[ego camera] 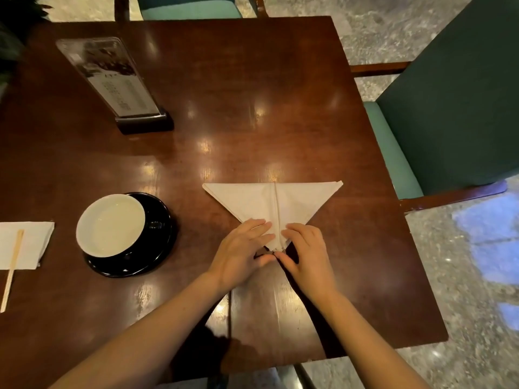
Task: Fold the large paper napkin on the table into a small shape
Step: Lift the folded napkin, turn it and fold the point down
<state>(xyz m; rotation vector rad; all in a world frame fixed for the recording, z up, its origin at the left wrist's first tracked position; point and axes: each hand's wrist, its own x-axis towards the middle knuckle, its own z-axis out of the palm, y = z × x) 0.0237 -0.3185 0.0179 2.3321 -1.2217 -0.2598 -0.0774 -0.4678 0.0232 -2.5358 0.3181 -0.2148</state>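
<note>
A white paper napkin [269,202] lies on the dark wooden table [252,108], folded into a triangle whose tip points toward me, with a seam down its middle. My left hand [241,252] rests its straight fingers on the left flap near the tip. On the right flap my right hand [306,254] lies the same way. The two thumbs meet at the napkin's near tip, and whether they pinch it is unclear.
A white bowl [111,224] sits on a black saucer [157,245] at the left. Further left lies another napkin [31,242] with a wooden stick [12,269]. A menu stand [118,82] stands at the back left. Green chairs [449,108] flank the table.
</note>
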